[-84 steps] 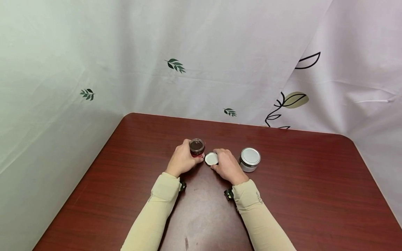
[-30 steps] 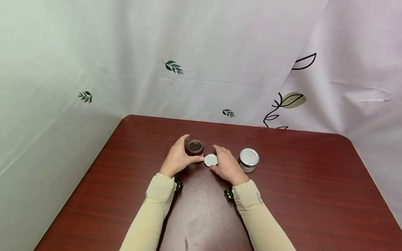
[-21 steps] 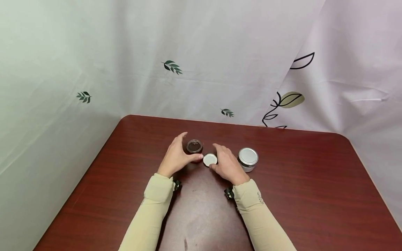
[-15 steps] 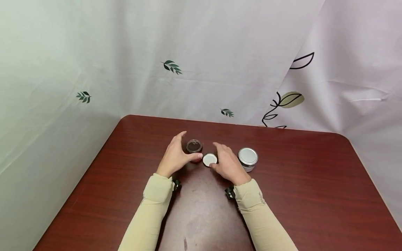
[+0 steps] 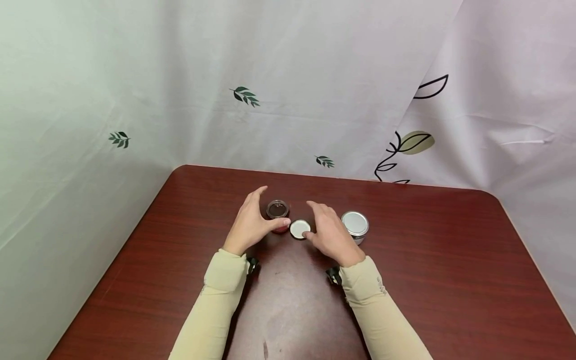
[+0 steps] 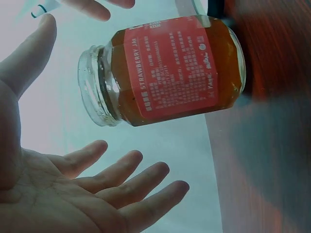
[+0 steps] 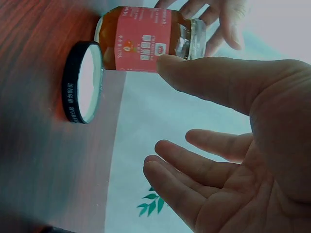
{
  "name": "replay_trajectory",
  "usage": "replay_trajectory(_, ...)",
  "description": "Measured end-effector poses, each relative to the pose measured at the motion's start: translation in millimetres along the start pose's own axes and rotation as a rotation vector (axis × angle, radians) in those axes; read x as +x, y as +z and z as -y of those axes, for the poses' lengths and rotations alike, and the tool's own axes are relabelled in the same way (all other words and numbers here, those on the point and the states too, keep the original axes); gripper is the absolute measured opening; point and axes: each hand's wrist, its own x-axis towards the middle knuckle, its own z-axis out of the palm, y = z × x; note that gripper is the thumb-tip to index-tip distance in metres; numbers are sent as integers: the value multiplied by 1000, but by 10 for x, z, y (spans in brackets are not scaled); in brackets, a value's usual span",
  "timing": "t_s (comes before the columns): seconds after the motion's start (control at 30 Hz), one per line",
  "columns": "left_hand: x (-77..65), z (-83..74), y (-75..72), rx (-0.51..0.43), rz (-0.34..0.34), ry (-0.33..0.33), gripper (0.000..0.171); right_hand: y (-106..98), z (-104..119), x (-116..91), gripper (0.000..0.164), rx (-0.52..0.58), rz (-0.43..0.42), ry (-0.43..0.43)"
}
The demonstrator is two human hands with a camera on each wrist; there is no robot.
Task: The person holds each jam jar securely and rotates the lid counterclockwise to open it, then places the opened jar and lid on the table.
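Observation:
An uncapped glass jar of strawberry jam [image 6: 170, 70] with a red label stands upright on the table, also seen in the head view. My left hand [image 5: 249, 224] is spread around its left side, thumb in front, and the left wrist view shows a gap between fingers and glass. The jar's lid [image 5: 300, 229], black-rimmed, lies with its white inside up just right of the jar. Above and to the right of that lid, my right hand [image 5: 332, 233] hovers with fingers extended, holding nothing; the right wrist view shows the lid [image 7: 82, 82] apart from the fingers.
A second jar [image 5: 355, 223] with a silver lid stands right behind my right hand, partly hidden by it. The dark red wooden table [image 5: 427, 260] ends at a white leaf-printed curtain [image 5: 288, 120] at the back and sides.
My left hand has loosened its grip on the jam jar and spread open. My right hand has let go of the lid, leaving it on the table, and drawn slightly up and right.

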Motion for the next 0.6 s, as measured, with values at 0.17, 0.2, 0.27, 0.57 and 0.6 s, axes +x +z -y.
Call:
replay_trajectory(0.17, -6, -21, -9, 2, -7, 12, 103, -42, 1, -13, 72, 1, -3, -11)
replay_trajectory(0.2, -5, -24, -12, 3, -10, 17, 103, -49, 0, -16, 72, 1, -4, -17)
replay_trajectory(0.27, -2, -32, -14, 8, -17, 21, 103, -65, 2, -22, 72, 1, -10, -26)
replay_trajectory(0.57, -5, -73, -16, 7, -32, 27, 102, -146, 9, -58, 71, -14, -29, -32)
replay_trajectory(0.6, -7, -79, -17, 6, -33, 28, 102, -154, 8, -61, 71, -15, -32, -34)
